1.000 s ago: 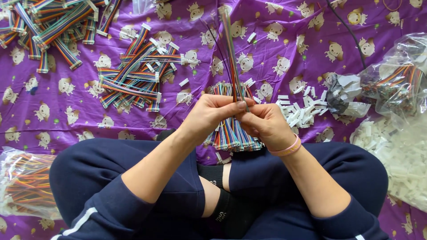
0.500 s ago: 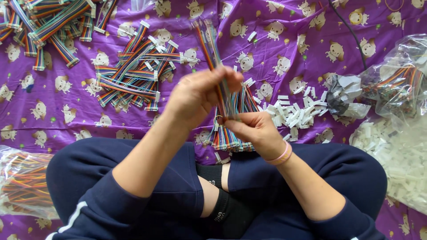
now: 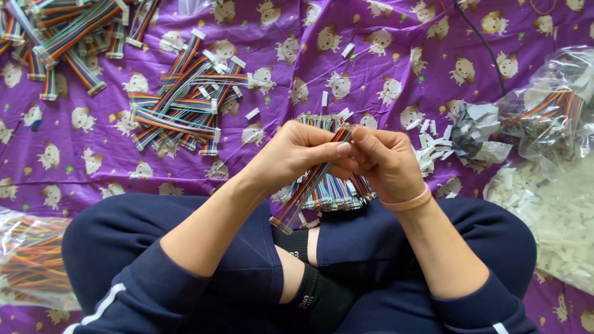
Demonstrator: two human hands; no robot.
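Note:
I sit cross-legged on a purple patterned cloth (image 3: 383, 49). My left hand (image 3: 291, 154) and my right hand (image 3: 387, 161) meet in front of me and both pinch the upper end of one rainbow ribbon cable (image 3: 306, 188). The cable slants down to the left, its free end near my left knee. Under my hands lies a fanned bundle of the same cables (image 3: 334, 192). A pink band circles my right wrist (image 3: 405, 201).
A pile of finished rainbow cables with white plugs (image 3: 179, 105) lies at the left, another pile (image 3: 62, 37) at the top left. Loose white plugs (image 3: 433, 148) and clear bags (image 3: 550, 117) sit at the right; a bag of cables (image 3: 31, 260) at the lower left.
The cable stood upright between my hands, then swung over. It now hangs down to the left, and both hands have come together on its top end.

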